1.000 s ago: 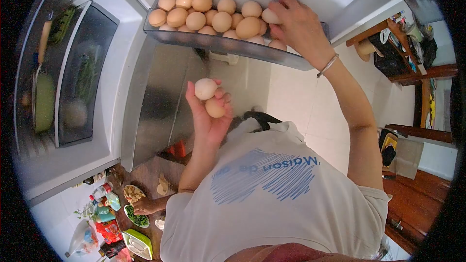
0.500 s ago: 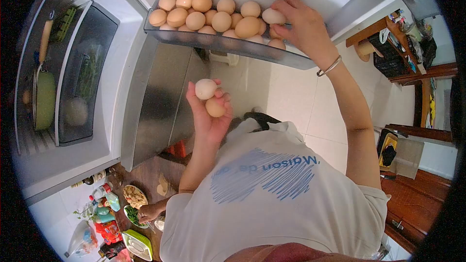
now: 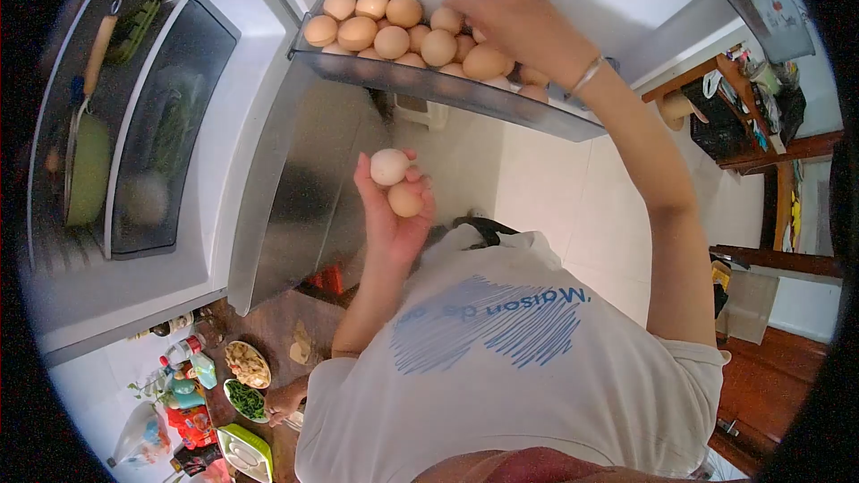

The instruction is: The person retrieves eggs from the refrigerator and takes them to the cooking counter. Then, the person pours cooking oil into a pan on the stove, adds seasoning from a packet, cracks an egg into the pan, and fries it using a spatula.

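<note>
My left hand (image 3: pixel 394 219) is closed around two eggs, a pale egg (image 3: pixel 389 166) above a browner egg (image 3: pixel 405 199). It is held below the fridge door shelf, in front of the shirt. A see-through door shelf (image 3: pixel 447 94) carries several brown eggs (image 3: pixel 438 47) in rows. Over its right part reaches my right hand (image 3: pixel 519 22), back of the hand up, fingers bent together behind an egg (image 3: pixel 446 20) in the back row. Its fingertips and thumb are hidden, as is anything they may hold. Several eggs under the palm are partly covered.
To the left, the fridge interior holds a green pan (image 3: pixel 88 170) and a dark see-through drawer (image 3: pixel 165 134). Lower left, another person's hand (image 3: pixel 284 401) is by a plate of chopped greens (image 3: pixel 246 401) on a wooden table (image 3: pixel 291 313). Wooden cabinets (image 3: pixel 761 394) stand right.
My right hand has moved left along the shelf, and the pale egg it held is out of sight. My left hand keeps both eggs. The whole view has shifted slightly.
</note>
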Available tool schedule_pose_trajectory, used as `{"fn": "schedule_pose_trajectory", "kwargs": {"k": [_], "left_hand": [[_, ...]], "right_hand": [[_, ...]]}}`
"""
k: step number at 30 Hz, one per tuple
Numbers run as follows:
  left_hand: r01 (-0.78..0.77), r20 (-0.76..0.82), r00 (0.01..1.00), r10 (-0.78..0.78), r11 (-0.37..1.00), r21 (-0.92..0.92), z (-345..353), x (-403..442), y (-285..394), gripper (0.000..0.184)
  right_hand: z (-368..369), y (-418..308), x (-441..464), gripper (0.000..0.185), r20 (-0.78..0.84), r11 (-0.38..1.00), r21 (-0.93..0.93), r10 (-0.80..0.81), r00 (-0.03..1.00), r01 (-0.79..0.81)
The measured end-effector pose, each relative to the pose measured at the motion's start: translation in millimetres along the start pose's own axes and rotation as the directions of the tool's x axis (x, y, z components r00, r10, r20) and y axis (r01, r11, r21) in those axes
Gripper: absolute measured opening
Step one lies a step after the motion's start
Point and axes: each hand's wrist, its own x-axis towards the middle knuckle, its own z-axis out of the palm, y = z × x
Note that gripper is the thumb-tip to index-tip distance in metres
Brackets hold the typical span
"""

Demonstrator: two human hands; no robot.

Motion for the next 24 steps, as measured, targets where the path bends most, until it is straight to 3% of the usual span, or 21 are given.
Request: {"fn": "schedule_pose_trajectory", "kwargs": {"k": [4,7,12,16,18,21,24], "left_hand": [[-0.053,-0.005,0.999,0.053,0.999,0.012,-3,-2,8,0.048],[-0.060,-0.036,0.998,0.060,0.998,-0.018,-6,-5,16,0.048],[-0.060,-0.016,0.998,0.059,0.997,-0.046,-10,-5,25,0.048],[-0.056,-0.029,0.998,0.054,0.998,-0.042,-15,-2,29,0.048],[-0.052,-0.020,0.998,0.051,0.998,-0.030,-15,-1,30,0.048],[-0.042,-0.015,0.999,0.042,0.999,-0.026,-16,-1,31,0.049],[-0.046,-0.021,0.999,0.046,0.999,-0.027,-19,-1,32,0.049]], "right_hand": [[13,1,19,0.016,0.103,0.994,-0.002,-0.105,0.989,0.106],[25,2,22,0.008,-0.012,0.996,0.009,-0.088,0.996,0.088],[19,-1,27,0.019,0.141,0.998,-0.006,-0.055,0.988,0.056],[18,1,32,0.019,0.160,0.995,-0.040,-0.087,0.983,0.095],[10,-2,38,0.017,0.211,0.996,-0.089,0.039,0.977,-0.021],[-5,9,38,0.016,0.158,0.998,0.057,-0.012,0.987,0.003],[-31,15,10,0.024,0.198,0.995,-0.063,0.092,0.976,-0.081]]}}
